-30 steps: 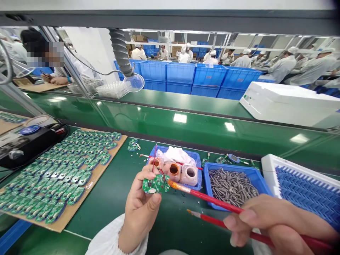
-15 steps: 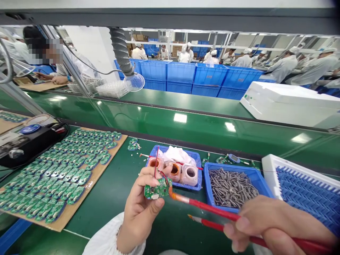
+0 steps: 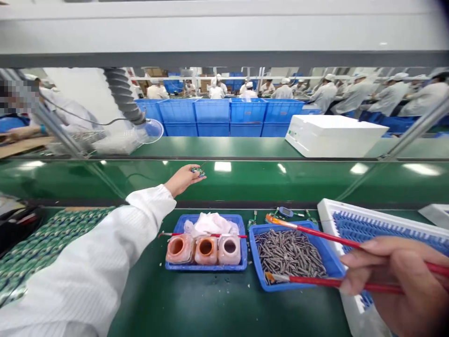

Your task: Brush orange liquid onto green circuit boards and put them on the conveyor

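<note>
My left hand [image 3: 184, 179], its arm stretched far forward in a white sleeve, grips a small green circuit board [image 3: 199, 172] over the green conveyor belt [image 3: 245, 182]. Most of the board is covered by the fingers. At the right, my right hand [image 3: 396, 274] holds two red-handled paintbrushes [image 3: 326, 237], one above the other, with orange-stained tips pointing left. Those tips hover over a blue bin of dark metal screw-like parts [image 3: 289, 255]. Left of this bin, a blue tray [image 3: 206, 267] carries three open jars [image 3: 206, 250], a white cloth [image 3: 212, 224] and another red brush.
Rows of circuit boards [image 3: 52, 248] lie at the left, partly behind my sleeve. A white foam tray with blue ribbed parts [image 3: 372, 227] stands at the right. Beyond the belt are a white foam box [image 3: 336, 135], an extraction hose [image 3: 122, 96], blue crates [image 3: 212, 111] and several people.
My left hand has moved forward with the circuit board, from above the bench to over the belt. The brush tip has left the board. The view has turned right.
</note>
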The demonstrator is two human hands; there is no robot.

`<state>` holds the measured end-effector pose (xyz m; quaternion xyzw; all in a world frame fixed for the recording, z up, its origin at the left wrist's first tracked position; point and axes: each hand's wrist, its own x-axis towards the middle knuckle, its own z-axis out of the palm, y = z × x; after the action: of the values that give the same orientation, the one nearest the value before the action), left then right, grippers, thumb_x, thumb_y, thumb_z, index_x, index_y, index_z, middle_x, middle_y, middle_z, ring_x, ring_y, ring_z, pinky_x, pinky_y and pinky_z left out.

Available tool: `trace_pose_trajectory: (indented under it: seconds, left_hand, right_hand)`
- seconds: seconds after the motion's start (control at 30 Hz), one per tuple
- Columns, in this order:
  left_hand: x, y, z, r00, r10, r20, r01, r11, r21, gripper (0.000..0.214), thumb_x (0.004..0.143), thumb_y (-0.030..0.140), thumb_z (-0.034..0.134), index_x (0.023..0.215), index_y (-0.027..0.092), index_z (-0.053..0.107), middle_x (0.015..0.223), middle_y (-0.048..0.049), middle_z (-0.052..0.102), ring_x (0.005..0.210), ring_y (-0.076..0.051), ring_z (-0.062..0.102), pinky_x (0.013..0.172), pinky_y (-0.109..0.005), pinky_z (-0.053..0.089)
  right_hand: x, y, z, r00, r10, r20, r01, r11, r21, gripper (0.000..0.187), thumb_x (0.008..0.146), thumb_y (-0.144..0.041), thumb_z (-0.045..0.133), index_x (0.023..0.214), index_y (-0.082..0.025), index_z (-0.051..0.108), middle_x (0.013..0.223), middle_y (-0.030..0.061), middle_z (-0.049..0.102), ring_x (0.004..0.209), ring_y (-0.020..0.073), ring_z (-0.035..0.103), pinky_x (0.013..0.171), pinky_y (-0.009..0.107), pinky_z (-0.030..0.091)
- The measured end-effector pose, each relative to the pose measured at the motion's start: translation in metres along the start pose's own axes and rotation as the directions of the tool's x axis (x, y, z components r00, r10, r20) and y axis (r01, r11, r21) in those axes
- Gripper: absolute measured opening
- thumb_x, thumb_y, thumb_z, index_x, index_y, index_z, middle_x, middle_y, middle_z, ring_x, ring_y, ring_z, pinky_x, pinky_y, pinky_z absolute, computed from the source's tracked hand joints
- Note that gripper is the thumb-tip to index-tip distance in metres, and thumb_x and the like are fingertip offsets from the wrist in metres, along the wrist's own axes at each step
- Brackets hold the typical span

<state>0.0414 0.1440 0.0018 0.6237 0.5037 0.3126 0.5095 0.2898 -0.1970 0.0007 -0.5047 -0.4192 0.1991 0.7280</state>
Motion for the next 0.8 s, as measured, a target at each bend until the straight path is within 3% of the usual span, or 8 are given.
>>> trace_pose_trajectory:
  seconds: [0.13,0.23,0.3,0.37,0.47,0.53,0.63,0.8]
  left_hand:
    - [0.046,0.002,0.028,0.983,-0.032,0.183,-0.034,0.937,0.347,0.033,0.093,0.03,0.062,0.123,0.017,0.059,0.122,-0.0098,0.063,0.099,-0.023,0.066,0.081,-0.043,0.058]
    - [0.055,0.011,0.054,0.924,-0.041,0.381,-0.192,0.811,0.553,0.032,0.093,0.03,0.062,0.122,0.018,0.06,0.125,-0.0099,0.062,0.104,-0.025,0.064,0.086,-0.046,0.056]
    - [0.049,0.014,0.082,0.841,-0.071,0.537,-0.333,0.714,0.616,0.028,0.092,0.03,0.063,0.118,0.017,0.063,0.124,-0.0094,0.063,0.106,-0.025,0.063,0.088,-0.047,0.055]
    - [0.037,0.012,0.117,0.726,-0.142,0.672,-0.459,0.628,0.628,0.025,0.092,0.029,0.064,0.113,0.016,0.065,0.119,-0.0086,0.066,0.104,-0.025,0.064,0.088,-0.046,0.054]
    - [0.016,-0.001,0.166,0.604,-0.265,0.752,-0.567,0.521,0.638,0.024,0.092,0.031,0.064,0.11,0.015,0.065,0.113,-0.0078,0.068,0.099,-0.023,0.066,0.086,-0.045,0.055]
    - [0.007,-0.009,0.185,0.59,-0.316,0.743,-0.591,0.458,0.664,0.027,0.092,0.033,0.063,0.112,0.015,0.064,0.113,-0.0081,0.067,0.098,-0.023,0.066,0.085,-0.045,0.055]
    - [0.002,-0.017,0.196,0.614,-0.349,0.708,-0.585,0.401,0.705,0.028,0.092,0.033,0.063,0.114,0.015,0.063,0.114,-0.0084,0.067,0.098,-0.023,0.066,0.085,-0.045,0.055]
    - [-0.006,-0.022,0.196,0.676,-0.356,0.645,-0.487,0.442,0.754,0.029,0.092,0.032,0.063,0.116,0.016,0.062,0.117,-0.0089,0.065,0.1,-0.024,0.065,0.085,-0.046,0.055]
  right_hand:
    - [0.0,-0.009,-0.011,1.0,0.0,-0.014,-0.001,0.998,-0.064,0.016,0.096,-0.037,0.056,0.096,-0.029,0.07,0.08,0.003,0.071,0.047,0.0197,0.063,0.045,0.034,0.059]
    - [0.003,-0.01,-0.029,0.994,-0.024,-0.102,0.015,0.997,-0.08,0.015,0.096,-0.034,0.057,0.099,-0.027,0.07,0.083,0.0035,0.072,0.051,0.0201,0.065,0.049,0.033,0.06]
    - [0.004,-0.011,-0.038,0.986,-0.049,-0.16,0.038,0.997,-0.072,0.015,0.096,-0.035,0.059,0.1,-0.026,0.07,0.084,0.003,0.072,0.054,0.0199,0.066,0.053,0.034,0.061]
    - [0.005,-0.011,-0.042,0.975,-0.088,-0.202,0.077,0.995,-0.062,0.014,0.095,-0.036,0.062,0.1,-0.025,0.07,0.084,0.0021,0.072,0.055,0.0194,0.067,0.056,0.033,0.062]
    - [0.004,-0.007,-0.044,0.966,-0.123,-0.228,0.112,0.992,-0.06,0.012,0.093,-0.033,0.066,0.103,-0.026,0.068,0.087,0.001,0.073,0.059,0.0195,0.07,0.06,0.031,0.063]
    - [0.003,-0.002,-0.047,0.964,-0.126,-0.234,0.117,0.992,-0.053,0.014,0.093,-0.032,0.067,0.105,-0.026,0.068,0.089,0.0006,0.074,0.062,0.0197,0.071,0.062,0.03,0.063]
    - [0.003,0.006,-0.056,0.961,-0.119,-0.252,0.111,0.993,-0.045,0.015,0.093,-0.034,0.067,0.106,-0.026,0.066,0.09,0.0,0.073,0.063,0.0182,0.072,0.064,0.028,0.063]
    - [0.008,0.009,-0.063,0.962,-0.105,-0.253,0.109,0.994,0.001,0.013,0.094,-0.031,0.066,0.106,-0.025,0.066,0.091,0.0007,0.073,0.065,0.0177,0.072,0.068,0.028,0.064]
